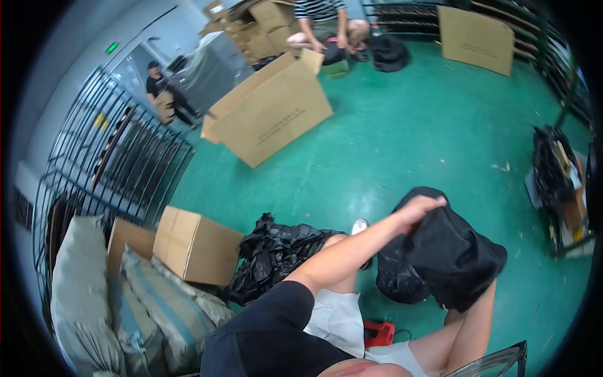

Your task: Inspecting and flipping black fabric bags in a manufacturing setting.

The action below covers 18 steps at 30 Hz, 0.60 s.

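Note:
My left hand (422, 207) reaches across to the right, its fingers closed on the top edge of a black fabric piece (455, 257) held above the green floor (408, 138). My right forearm (472, 327) rises from the lower right and disappears under that fabric, so the right hand is hidden. A second black bundle (397, 276) hangs just left of it. My knee (336, 242) and a white shoe (359, 226) show beneath my left arm.
A heap of black plastic bags (276, 251) lies beside a closed carton (198, 245). Stuffed sacks (81, 283) and metal racks (113, 151) line the left. A large open carton (270, 110) lies ahead; a person (323, 22) crouches beyond. A loaded cart (559, 188) stands right.

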### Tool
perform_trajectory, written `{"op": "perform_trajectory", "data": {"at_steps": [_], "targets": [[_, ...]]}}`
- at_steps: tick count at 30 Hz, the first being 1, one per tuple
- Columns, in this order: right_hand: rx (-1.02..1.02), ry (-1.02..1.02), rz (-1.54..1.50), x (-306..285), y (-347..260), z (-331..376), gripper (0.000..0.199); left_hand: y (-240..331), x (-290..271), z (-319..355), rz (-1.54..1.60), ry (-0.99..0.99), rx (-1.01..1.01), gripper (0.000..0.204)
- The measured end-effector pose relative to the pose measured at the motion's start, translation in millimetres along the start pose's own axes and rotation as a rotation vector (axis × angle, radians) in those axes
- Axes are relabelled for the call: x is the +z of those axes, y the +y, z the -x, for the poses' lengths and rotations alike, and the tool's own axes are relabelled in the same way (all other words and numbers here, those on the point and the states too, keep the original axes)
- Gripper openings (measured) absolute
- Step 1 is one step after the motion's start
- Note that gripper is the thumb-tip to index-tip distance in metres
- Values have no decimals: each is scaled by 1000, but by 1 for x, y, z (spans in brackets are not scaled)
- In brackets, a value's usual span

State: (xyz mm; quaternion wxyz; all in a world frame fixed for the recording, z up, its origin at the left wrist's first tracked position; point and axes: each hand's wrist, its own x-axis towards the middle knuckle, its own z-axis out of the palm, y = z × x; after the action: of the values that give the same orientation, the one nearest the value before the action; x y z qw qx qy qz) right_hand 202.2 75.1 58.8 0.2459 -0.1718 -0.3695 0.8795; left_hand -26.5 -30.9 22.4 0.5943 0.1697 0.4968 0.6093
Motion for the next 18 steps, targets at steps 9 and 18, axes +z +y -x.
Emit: {"op": "perform_trajectory", "data": {"at_steps": [9,18], "targets": [[63,14,-8,-16,18,5,66,-34,11,-14,58,0,-59,36],[76,63,-24,-23,25,11,67,-2,-26,-27,198,267,183,39]]}}
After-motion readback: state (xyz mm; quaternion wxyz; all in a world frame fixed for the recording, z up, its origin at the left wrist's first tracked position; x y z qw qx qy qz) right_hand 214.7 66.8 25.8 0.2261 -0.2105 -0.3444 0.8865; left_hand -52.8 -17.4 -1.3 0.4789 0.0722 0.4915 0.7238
